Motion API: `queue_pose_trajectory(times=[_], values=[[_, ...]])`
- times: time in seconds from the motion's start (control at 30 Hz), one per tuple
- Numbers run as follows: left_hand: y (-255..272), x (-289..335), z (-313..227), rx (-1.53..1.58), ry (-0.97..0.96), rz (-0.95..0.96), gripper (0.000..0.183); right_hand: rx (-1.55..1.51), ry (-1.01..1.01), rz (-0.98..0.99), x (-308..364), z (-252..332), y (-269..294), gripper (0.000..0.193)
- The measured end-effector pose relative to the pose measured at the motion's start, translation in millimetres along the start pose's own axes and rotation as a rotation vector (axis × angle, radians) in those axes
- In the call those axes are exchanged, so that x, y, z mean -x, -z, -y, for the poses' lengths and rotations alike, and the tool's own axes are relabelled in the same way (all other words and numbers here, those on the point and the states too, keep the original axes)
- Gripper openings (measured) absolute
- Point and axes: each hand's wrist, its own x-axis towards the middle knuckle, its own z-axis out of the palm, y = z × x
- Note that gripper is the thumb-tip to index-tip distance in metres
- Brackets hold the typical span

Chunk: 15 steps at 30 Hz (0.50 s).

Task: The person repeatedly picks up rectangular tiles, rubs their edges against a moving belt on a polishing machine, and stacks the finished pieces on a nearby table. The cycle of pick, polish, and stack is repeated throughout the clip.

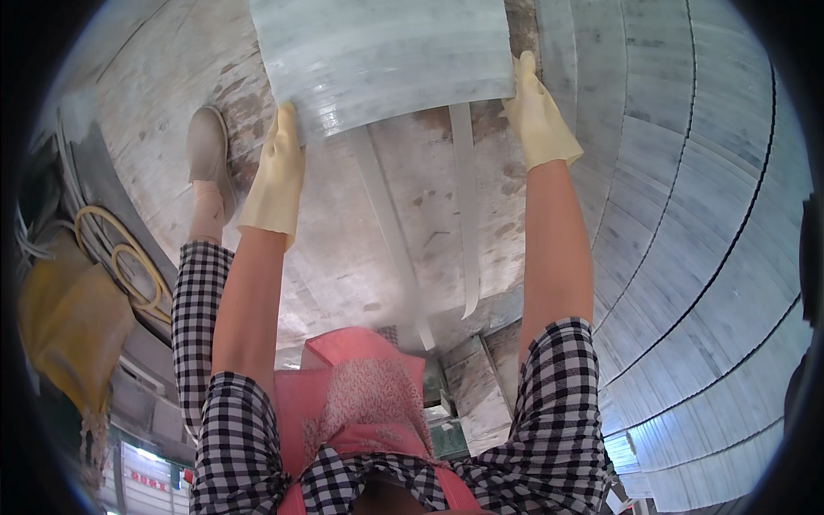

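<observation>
A wide, pale grey-green block (pixel 386 60), glossy and marked with fine cross lines like closely packed thin sheets, spans the top of the view between my hands. My left hand (pixel 276 167), in a cream rubber glove, presses against its left side near the lower corner. On the opposite side, my right hand (pixel 539 116), gloved the same way, presses with its thumb pointing up. Both sets of fingers are partly hidden along the sides. Beneath the block, two narrow pale strips (pixel 464 197) run toward me across the stained, light floor (pixel 335 283).
Rows of similar pale grey-green sheets (pixel 678 206) are packed along the right. At the left lie a coiled yellow hose (pixel 142 275) and a mustard-yellow cloth (pixel 69 309). My shoe (pixel 209 154) is on the floor left of the block. A pink apron (pixel 360 395) covers my front.
</observation>
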Motion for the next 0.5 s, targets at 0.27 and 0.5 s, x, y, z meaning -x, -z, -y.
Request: queue_pose_trajectory(times=[0.27,0.5], values=[[-12,8,-32,0.018,0.172,-0.122,0.047,0.773,0.127,-0.135,20,17,-8,0.047],[-15,16,-57,0.363,0.366,-0.183,0.061,-0.020,0.169,0.207,-4,12,-11,0.068]])
